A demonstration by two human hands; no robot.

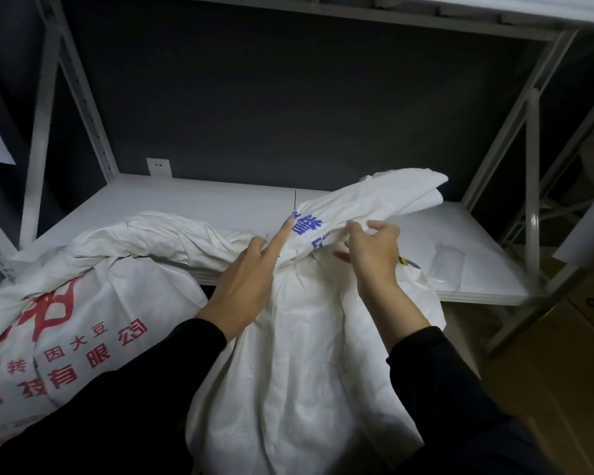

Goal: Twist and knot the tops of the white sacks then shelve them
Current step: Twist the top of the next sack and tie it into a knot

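Note:
A white sack with blue print [288, 354] stands in front of me, its gathered top leaning over the white shelf board [199, 200]. My left hand [246, 286] grips the sack's neck, with the index finger stretched out along the twisted top. My right hand [374, 255] pinches the loose top fabric just right of the neck, fingers curled. A second white sack with red print [83, 303] lies at the left, its twisted top resting on the shelf's front edge.
The white metal rack has slotted uprights at the left [90, 108] and diagonal braces at the right [494, 138]. A clear plastic bag [448, 269] lies on the shelf's right end. Cardboard boxes [570, 354] sit on the floor at the right. A wall socket [158, 167] is behind the shelf.

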